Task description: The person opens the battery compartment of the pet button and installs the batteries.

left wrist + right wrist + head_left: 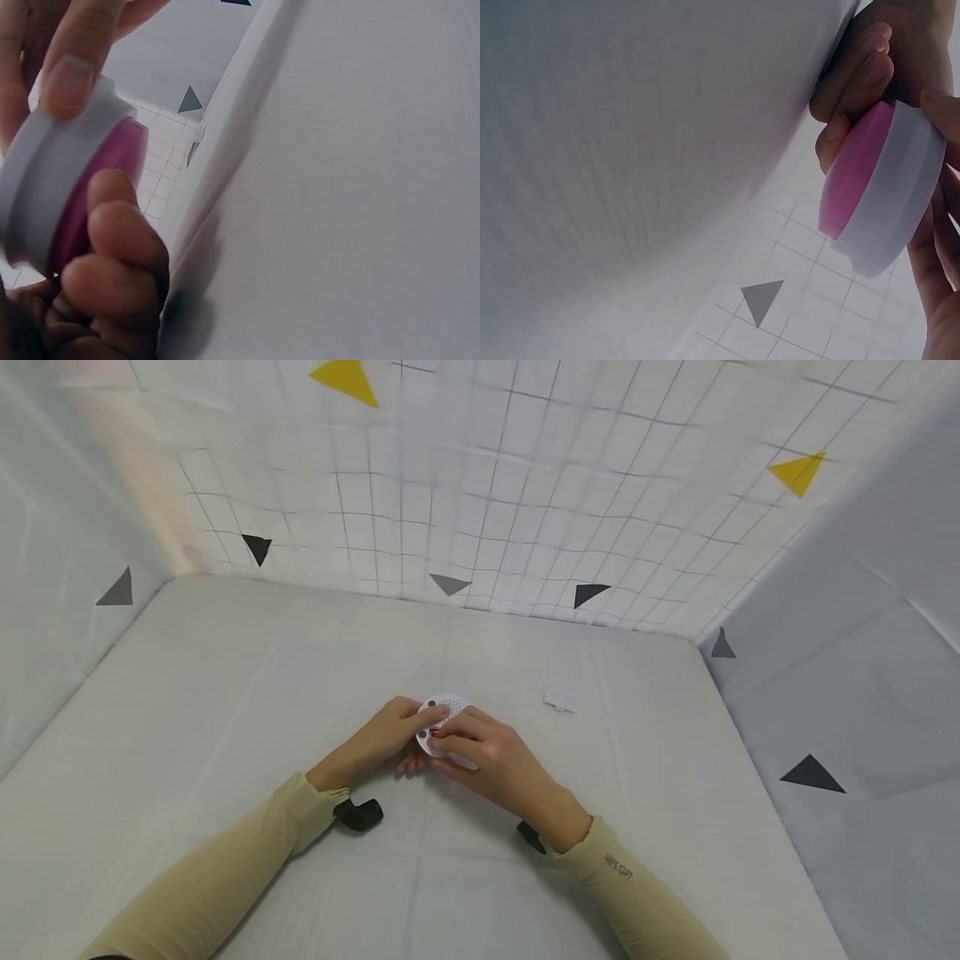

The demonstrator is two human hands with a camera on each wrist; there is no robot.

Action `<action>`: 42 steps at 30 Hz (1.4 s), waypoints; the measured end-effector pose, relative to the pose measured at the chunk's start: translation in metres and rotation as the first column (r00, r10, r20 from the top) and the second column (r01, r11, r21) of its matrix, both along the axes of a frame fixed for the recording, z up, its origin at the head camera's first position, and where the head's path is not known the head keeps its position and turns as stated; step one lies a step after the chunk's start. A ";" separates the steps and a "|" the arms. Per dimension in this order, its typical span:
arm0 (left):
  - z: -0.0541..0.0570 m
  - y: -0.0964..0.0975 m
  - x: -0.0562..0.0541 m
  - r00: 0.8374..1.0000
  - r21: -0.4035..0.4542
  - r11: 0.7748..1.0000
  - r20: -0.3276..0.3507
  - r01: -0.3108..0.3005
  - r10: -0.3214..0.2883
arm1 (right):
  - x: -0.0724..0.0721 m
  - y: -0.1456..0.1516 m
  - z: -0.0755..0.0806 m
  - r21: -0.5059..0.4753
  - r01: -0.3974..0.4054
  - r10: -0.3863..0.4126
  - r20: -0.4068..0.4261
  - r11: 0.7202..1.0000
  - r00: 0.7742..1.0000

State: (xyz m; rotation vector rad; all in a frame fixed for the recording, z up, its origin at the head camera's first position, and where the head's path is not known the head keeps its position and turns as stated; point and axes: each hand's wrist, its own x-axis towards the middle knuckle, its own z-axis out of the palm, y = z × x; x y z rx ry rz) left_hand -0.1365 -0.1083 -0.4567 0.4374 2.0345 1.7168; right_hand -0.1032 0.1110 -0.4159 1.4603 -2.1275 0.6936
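- A white-and-pink disc [454,702] is held between two hands above a pale table [465,893], its dotted white side facing up toward the head camera.
- At the disc's left, the left hand [388,732] is clamped on it, thumb across the white side, fingers bent against the pink one beneath.
- At the disc's right, the right hand [493,753] grips in with bent fingers, the tips at a small red part [435,732]; whether they pinch that part itself is hidden.
- Well apart from the disc, to its right, a small white piece [559,700] lies on the table.
- A hard push from the right could turn the disc in the left hand, whose fingers bear on rounded, seemingly smooth pink; a loosened thumb might then drop it.
- Should the red part be loose, a sudden tug might send it off the disc's face.
- A sweep of the right hand away from the disc could knock the white piece aside.
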 end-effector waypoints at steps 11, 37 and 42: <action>0.002 0.000 0.001 1.000 0.005 1.000 0.025 -0.013 0.012 | -0.001 0.000 0.000 -0.014 0.006 -0.006 0.025 1.000 1.000; 0.004 0.001 0.001 0.999 -0.006 1.000 0.036 -0.021 0.021 | -0.019 0.021 0.003 -0.212 0.098 -0.064 0.162 0.972 0.985; 0.005 0.001 0.001 0.999 -0.011 1.000 0.041 -0.016 0.017 | -0.024 0.027 0.001 -0.220 0.145 -0.104 0.187 0.965 0.977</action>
